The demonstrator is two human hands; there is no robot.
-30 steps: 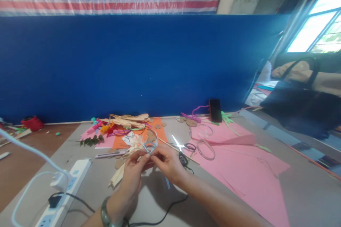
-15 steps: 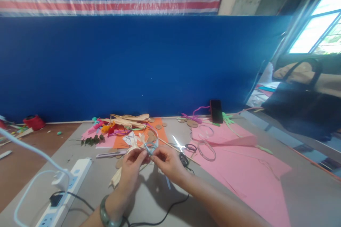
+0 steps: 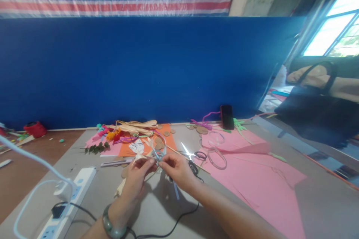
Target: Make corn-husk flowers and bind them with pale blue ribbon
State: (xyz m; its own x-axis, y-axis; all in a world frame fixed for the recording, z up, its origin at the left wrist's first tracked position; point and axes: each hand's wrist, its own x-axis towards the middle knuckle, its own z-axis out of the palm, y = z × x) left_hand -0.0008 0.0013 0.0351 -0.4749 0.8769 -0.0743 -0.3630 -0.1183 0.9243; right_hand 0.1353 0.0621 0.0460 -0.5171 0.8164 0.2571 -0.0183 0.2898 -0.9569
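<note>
My left hand [image 3: 137, 177], with a green bangle on its wrist, pinches at a pale blue ribbon-like strip [image 3: 158, 153] over the middle of the table. Close beside it, my right hand [image 3: 178, 170] grips the same strip between thumb and fingers. The strip makes small loops above the fingertips, and how it is knotted or crossed is too small to tell. Cream papery strips [image 3: 120, 188] stick out around and below the left hand. Just right of my right hand lie open scissors [image 3: 199, 155]. A craft knife [image 3: 115, 163] rests on the left.
Orange paper [image 3: 171, 140] with wooden discs [image 3: 159, 143], a straw-coloured bundle [image 3: 134, 127] and a leafy sprig [image 3: 97, 148] lie behind the hands. Pink paper [image 3: 258, 179] covers the right side. A phone [image 3: 227, 117] leans on the blue partition [image 3: 157, 67]. A power strip [image 3: 80, 188] sits front left.
My fingertips have shifted slightly, and the blue strip's loops sit a little differently above them. Both hands keep hold of it; the table items stay in place.
</note>
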